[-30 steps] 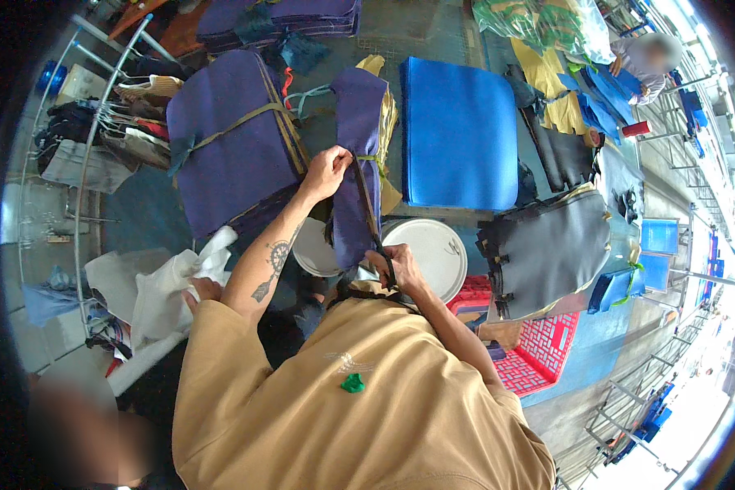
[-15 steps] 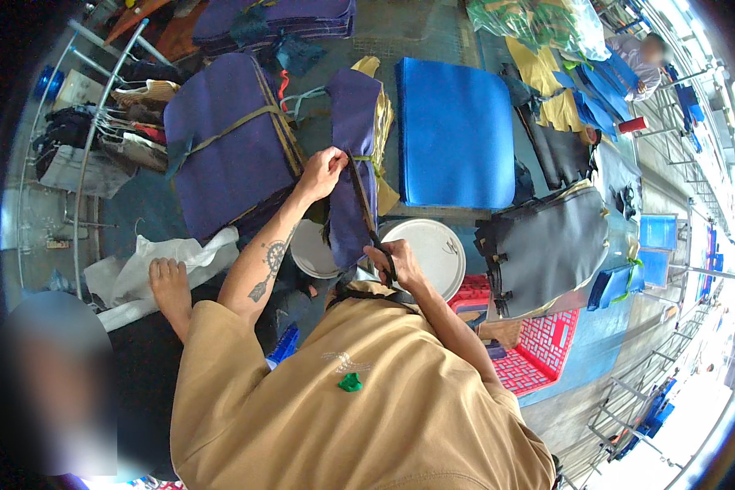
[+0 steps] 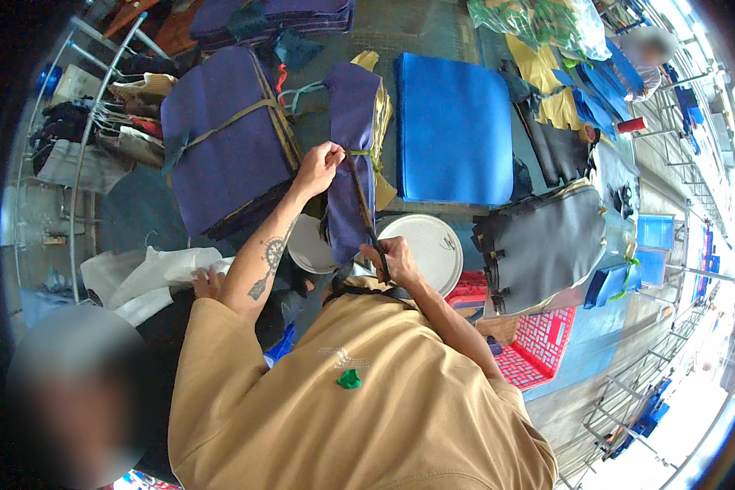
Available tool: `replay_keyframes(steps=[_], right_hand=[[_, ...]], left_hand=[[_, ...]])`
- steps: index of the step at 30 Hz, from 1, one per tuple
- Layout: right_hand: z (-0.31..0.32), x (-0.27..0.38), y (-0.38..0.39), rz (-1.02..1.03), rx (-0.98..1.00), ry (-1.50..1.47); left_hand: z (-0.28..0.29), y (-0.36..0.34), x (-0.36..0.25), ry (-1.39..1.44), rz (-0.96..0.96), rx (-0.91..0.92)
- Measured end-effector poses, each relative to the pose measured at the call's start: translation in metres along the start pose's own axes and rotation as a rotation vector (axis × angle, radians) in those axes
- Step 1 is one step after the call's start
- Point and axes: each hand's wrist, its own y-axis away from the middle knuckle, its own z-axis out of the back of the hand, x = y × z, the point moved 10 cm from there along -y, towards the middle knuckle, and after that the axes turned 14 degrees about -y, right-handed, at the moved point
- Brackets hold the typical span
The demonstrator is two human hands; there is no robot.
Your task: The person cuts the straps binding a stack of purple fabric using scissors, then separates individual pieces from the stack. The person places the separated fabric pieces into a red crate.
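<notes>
My left hand [image 3: 322, 168] pinches the green tie [image 3: 359, 153] at the left side of a narrow bundle of purple pieces [image 3: 344, 110] with yellowish edges. My right hand [image 3: 390, 260] grips long dark scissors [image 3: 365, 211], whose blades reach up along the bundle to the tie near my left fingers. A larger purple stack [image 3: 216, 147] with an olive strap lies to the left of my left hand, and a bright blue stack [image 3: 453, 126] lies to the right of the bundle. Two round pale lids [image 3: 423, 241] show behind and beside my right hand.
A black stack [image 3: 539, 245] and red basket [image 3: 539, 355] are at right. A co-worker's hand [image 3: 208, 284] rests by white fabric [image 3: 155, 269] at left, their blurred head below. Another person [image 3: 649, 73] is at upper right. Metal racks [image 3: 82, 163] line the left.
My hands stay at the tie and scissors, shifted only slightly in view. The co-worker's hand at left has moved from the white fabric's edge down-left, then back right beside my forearm.
</notes>
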Motion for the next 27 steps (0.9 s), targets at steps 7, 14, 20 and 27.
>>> replay_keyframes(steps=[7,14,20,27], right_hand=[[0.004,0.038,0.006,0.114,-0.055,0.067],[0.076,0.091,0.01,0.517,-0.445,0.38],[0.076,0.13,0.018,0.641,-0.336,0.337],[0.012,0.132,0.029,0.783,-0.134,0.066]], left_hand=[[-0.002,0.003,0.008,-0.042,0.042,0.013],[0.004,0.018,0.025,0.287,0.095,-0.188],[0.006,0.022,0.042,0.317,0.203,-0.151],[0.009,0.029,0.025,0.014,-0.063,-0.262]])
